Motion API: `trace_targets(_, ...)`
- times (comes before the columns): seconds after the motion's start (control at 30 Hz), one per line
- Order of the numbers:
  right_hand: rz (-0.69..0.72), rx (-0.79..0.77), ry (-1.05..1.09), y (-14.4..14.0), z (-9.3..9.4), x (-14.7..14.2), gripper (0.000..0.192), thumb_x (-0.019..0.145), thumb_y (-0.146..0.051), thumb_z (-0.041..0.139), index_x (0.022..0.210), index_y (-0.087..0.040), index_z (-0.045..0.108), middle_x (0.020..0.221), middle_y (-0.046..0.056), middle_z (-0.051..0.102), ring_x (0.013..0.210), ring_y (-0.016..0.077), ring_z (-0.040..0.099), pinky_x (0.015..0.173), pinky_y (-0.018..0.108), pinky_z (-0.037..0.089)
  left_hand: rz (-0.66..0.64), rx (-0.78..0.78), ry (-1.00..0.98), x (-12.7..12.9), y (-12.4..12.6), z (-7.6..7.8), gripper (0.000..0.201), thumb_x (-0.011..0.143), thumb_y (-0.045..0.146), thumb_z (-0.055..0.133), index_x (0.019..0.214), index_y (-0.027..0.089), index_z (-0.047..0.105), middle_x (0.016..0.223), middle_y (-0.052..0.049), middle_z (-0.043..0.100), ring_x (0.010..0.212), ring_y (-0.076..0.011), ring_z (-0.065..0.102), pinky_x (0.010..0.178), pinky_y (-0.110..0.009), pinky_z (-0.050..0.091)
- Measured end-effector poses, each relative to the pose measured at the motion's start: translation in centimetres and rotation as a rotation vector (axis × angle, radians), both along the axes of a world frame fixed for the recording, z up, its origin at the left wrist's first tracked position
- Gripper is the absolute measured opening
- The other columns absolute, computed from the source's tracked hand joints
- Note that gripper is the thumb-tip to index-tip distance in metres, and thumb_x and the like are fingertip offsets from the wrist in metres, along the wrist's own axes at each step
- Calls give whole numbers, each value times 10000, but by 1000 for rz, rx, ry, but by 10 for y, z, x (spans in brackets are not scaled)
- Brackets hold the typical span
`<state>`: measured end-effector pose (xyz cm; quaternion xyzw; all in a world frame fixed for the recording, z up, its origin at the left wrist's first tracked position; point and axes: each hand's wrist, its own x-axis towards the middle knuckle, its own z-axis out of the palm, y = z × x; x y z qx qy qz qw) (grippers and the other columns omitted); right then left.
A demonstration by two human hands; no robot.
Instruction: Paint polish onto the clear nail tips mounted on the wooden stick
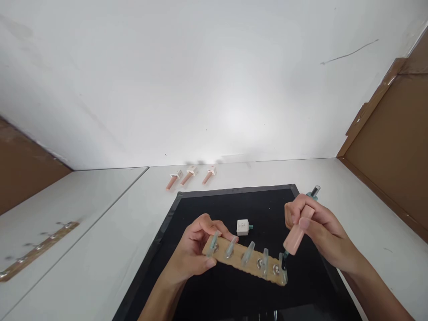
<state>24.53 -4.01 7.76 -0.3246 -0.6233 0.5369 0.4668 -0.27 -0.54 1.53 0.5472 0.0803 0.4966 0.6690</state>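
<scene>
Nearest us, left hand (194,252) grips the wooden hook rack (245,259) by its 9 o'clock end, thumb beneath, fingers curled over the top. Right hand (316,229), off at 3 o'clock, clasps a pink bottle (297,237) tilted down, its tip just beside the rack's right end. Black mat (207,294) lies under both. Beyond the rack, at 12 o'clock, sits a small white cap (243,227). Farther back on the white surface (100,249), three pink bottles (190,175) lie in a row.

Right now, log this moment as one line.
left hand: holds wooden rack | right hand: holds pink bottle, brush at rack's right-end clip | white cap: on black mat
</scene>
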Motion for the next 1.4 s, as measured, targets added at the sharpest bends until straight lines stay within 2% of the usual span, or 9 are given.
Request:
trace_targets(0.13, -43, 50, 77, 2, -2, 1, 228, 950, -430, 484, 804, -259, 522, 654, -49, 358, 581, 148, 297, 542, 292, 253, -43, -6, -34, 1, 0, 0, 266, 721, 172, 750, 963, 242, 667, 969, -32, 768, 859, -141, 721, 723, -216, 575)
trace_targets(0.33, 107, 67, 60, -4, 2, -3, 231, 954, -418, 482, 798, -250, 512, 635, -54, 336, 552, 138, 300, 509, 274, 277, -65, -6, -35, 1, 0, 0, 280, 722, 153, 747, 973, 243, 663, 986, -28, 765, 876, -130, 716, 740, -214, 572)
trace_targets(0.57, -49, 80, 13, -1, 4, -4, 233, 958, -416, 469, 798, -249, 500, 649, -34, 403, 561, 149, 364, 524, 284, 328, -26, 10, 7, 0, 0, -2, 264, 705, 181, 758, 937, 251, 652, 924, -45, 764, 822, -165, 725, 684, -259, 586)
trace_targets(0.73, 115, 86, -39, -4, 7, -6, 268, 952, -438, 472, 770, -242, 475, 576, -47, 411, 504, 134, 300, 461, 269, 265, -28, 30, 32, -2, 0, -3, 278, 699, 166, 756, 938, 246, 640, 916, -58, 757, 811, -176, 723, 671, -264, 582)
trace_targets(0.9, -21, 72, -48, -2, 8, -3, 244, 970, -392, 455, 779, -243, 484, 613, -29, 476, 539, 146, 386, 513, 287, 326, -42, 19, 15, -2, -1, -4, 281, 702, 146, 748, 949, 236, 649, 931, -73, 759, 828, -193, 725, 677, -275, 588)
trace_targets(1.1, 118, 98, -2, -4, 5, -2, 259, 958, -416, 473, 766, -244, 491, 577, -49, 399, 514, 137, 306, 474, 272, 264, -55, 26, -1, -2, -1, -3, 282, 710, 148, 746, 960, 238, 650, 937, -66, 761, 819, -182, 724, 672, -270, 591)
trace_targets(1.2, 53, 84, -15, -3, 4, -2, 233, 977, -382, 449, 795, -244, 496, 598, -33, 487, 526, 141, 374, 505, 283, 315, -31, 28, 8, -2, 0, -2, 280, 694, 147, 752, 939, 241, 654, 920, -67, 765, 806, -192, 728, 657, -284, 597)
trace_targets(1.3, -34, 112, 44, -1, 2, -2, 216, 970, -377, 466, 801, -249, 508, 603, -35, 467, 538, 147, 388, 524, 293, 330, -20, 37, 37, -3, 0, -2, 282, 687, 155, 753, 929, 251, 644, 910, -60, 764, 807, -201, 729, 654, -296, 602)
trace_targets(1.4, 22, 142, 77, -3, 3, -4, 249, 947, -425, 489, 771, -249, 501, 586, -46, 404, 509, 141, 323, 480, 283, 288, -23, 47, 33, -3, -1, -2, 287, 691, 152, 751, 934, 250, 633, 912, -60, 760, 805, -197, 727, 649, -285, 599)
